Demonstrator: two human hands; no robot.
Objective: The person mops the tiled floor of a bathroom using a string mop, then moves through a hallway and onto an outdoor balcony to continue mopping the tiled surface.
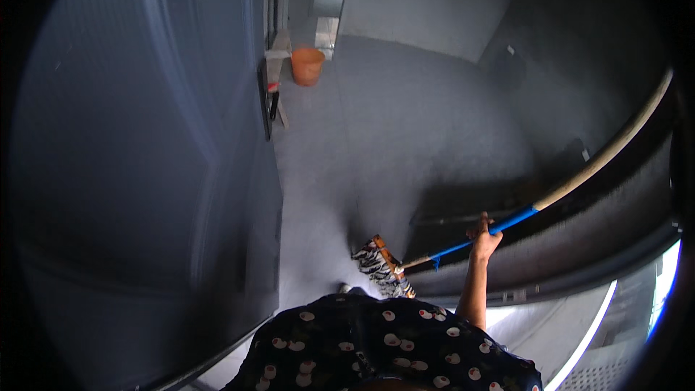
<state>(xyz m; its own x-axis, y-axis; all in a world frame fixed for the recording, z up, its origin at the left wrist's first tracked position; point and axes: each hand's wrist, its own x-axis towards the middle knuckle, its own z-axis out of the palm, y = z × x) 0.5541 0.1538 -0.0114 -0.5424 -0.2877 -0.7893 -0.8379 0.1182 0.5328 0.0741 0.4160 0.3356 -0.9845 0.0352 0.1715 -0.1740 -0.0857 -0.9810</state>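
My right hand point(485, 239) grips a long wooden mop handle point(602, 158) on a stretch covered in blue. Beyond my hand, the handle slopes down to a mop head, its orange-brown wooden bar point(386, 257) fringed with black-and-white strands point(374, 267). These strands rest on the grey floor point(380, 136) just ahead of my body, near a foot that barely shows. The upper part of the handle rises to the right edge of the view. Out of view is my left hand.
A large dark grey metal door panel point(136, 136) fills the left side. An orange bucket point(307, 67) stands farther off, beside a wooden stand point(278, 60) and a narrow doorway point(328, 21). Grey walls point(423, 0) enclose the far side, and a dark ledge or wall point(575, 250) runs along my right.
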